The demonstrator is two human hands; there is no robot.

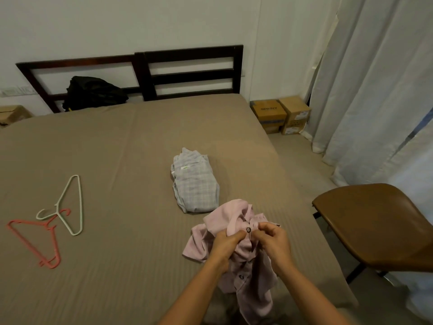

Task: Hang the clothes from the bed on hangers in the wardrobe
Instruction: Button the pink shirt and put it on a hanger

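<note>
Pink, thin and soft-creased, the pink shirt (234, 221) lies bunched at the near right part of the bed (117, 148), its lower length trailing toward the camera over the mattress edge. Both hands work at its front opening. The left hand (225, 245) has its fingers curled into the cloth and its thumb pressed on the fabric just beside a small dark round button (248, 229). The right hand (273, 242) pinches the facing edge of the placket between thumb and curled fingers, close to that same button. A second dark button shows lower down the shirt front.

Just beyond the pink shirt, nearly touching its upper folds, a pale blue checked shirt (195, 186) sits folded into a compact oblong, a white label showing near its collar.

Far to the left on the bed lie two thin hangers with their hooks crossed: a white hanger (57, 207) and a coral-red hanger (49, 225), both slim triangles.

The sheet is taupe with fine woven stripes and a few shallow wrinkles. At the head stands a dark slatted wooden headboard (187, 73), with a slumped black bag (93, 92) against it. Right of the bed, cardboard boxes (281, 114) are stacked on the floor beside pale, heavy-pleated curtains (375, 90), and a smooth brown chair (375, 226) on dark legs stands near the bed's corner.
</note>
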